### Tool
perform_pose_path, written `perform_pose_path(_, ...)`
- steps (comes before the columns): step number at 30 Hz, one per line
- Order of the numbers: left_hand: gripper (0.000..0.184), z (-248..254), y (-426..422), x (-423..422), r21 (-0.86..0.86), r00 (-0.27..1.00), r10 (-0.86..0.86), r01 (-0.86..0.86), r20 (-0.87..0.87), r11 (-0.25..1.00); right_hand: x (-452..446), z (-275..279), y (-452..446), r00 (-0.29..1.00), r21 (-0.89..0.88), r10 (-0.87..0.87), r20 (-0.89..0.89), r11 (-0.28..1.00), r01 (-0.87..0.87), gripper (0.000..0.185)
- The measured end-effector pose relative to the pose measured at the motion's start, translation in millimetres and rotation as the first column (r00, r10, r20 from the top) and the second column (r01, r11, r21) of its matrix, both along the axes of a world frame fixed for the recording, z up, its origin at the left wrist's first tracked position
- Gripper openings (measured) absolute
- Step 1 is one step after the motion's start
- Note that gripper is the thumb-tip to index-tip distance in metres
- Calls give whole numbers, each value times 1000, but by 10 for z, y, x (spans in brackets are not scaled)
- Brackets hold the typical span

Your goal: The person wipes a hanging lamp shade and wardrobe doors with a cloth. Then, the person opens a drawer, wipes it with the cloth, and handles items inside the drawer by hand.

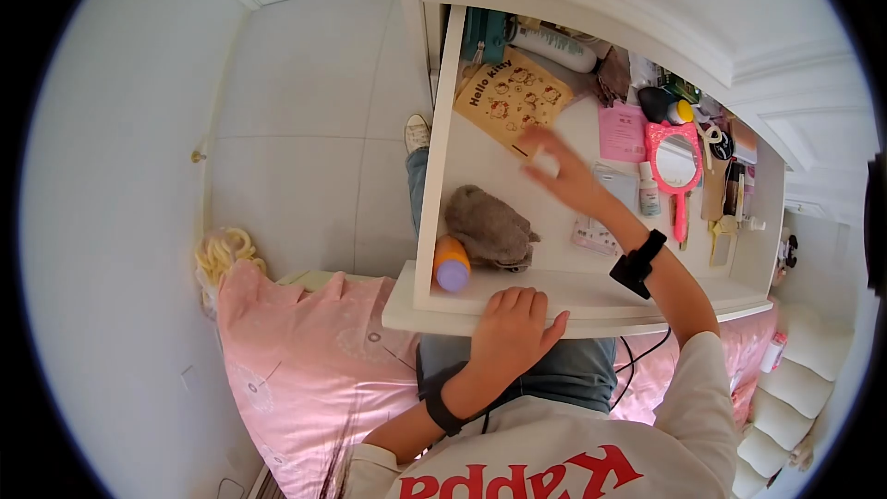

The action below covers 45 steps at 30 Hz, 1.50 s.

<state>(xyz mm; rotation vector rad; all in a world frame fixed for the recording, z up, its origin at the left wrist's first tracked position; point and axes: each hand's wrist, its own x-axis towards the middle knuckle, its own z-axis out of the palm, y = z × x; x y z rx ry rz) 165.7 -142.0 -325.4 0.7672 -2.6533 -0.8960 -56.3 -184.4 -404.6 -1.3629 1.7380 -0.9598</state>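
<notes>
My left hand point(510, 333) rests on the front edge of the open white drawer point(591, 319), its fingers bent together over the rim and its thumb out to the side. Over the drawer's middle reaches my right hand point(571, 180), fingers stretched and apart, with nothing seen in it. Nearest to it is a tan Hello Kitty paper envelope point(513, 97); whether they touch I cannot tell. A grey furry pouch point(490, 226) and an orange bottle with a purple cap point(452, 265) lie at the drawer's near left corner. Beneath my right forearm is a clear card holder point(616, 187).
To the right lie a pink hand mirror point(677, 162), a pink packet point(624, 132), a small white bottle point(649, 189) and a gold-handled comb point(722, 242). A white spray can point(554, 46) sits at the back. Pink bedding point(314, 360) is beside my legs.
</notes>
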Motion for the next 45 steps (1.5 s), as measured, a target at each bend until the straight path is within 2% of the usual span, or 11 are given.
perform_pose_path(1,26,-2,7,-7,-3,1000,11,-11,-3,1000,-159,-177,-22,971,-115,-207,-121,974,194,37)
perform_pose_path(4,24,8,42,-14,-7,1000,21,-21,2,1000,-449,-443,-14,934,99,-356,18,931,353,35)
perform_pose_path(7,22,16,35,-30,-24,1000,11,-11,3,1000,-334,-455,15,945,211,-264,194,952,222,38)
perform_pose_path(18,23,13,80,29,-43,999,39,-41,-32,998,-590,158,253,657,213,-429,620,898,386,38)
perform_pose_path(25,38,119,24,39,204,970,147,-107,-192,973,-713,587,568,565,116,-410,716,868,483,27)
perform_pose_path(27,41,159,10,5,366,932,252,-146,-262,919,-697,671,722,563,103,-329,758,913,394,24)
perform_pose_path(30,39,215,-46,-109,741,828,429,-23,-362,671,-633,833,906,593,86,-243,767,956,280,21)
perform_pose_path(33,31,443,-100,-266,858,788,462,156,-407,489,-559,1028,977,631,49,-165,758,979,198,20)
perform_pose_path(37,25,594,-58,-349,851,815,427,144,-391,505,-537,1225,1095,837,226,-227,498,966,127,17)
perform_pose_path(41,21,650,62,-392,804,810,414,115,-416,583,-385,1214,1226,915,173,-102,391,984,36,15)
perform_pose_path(45,21,712,149,-389,755,805,380,122,-455,645,-400,1105,1325,794,160,-94,600,987,-4,14)
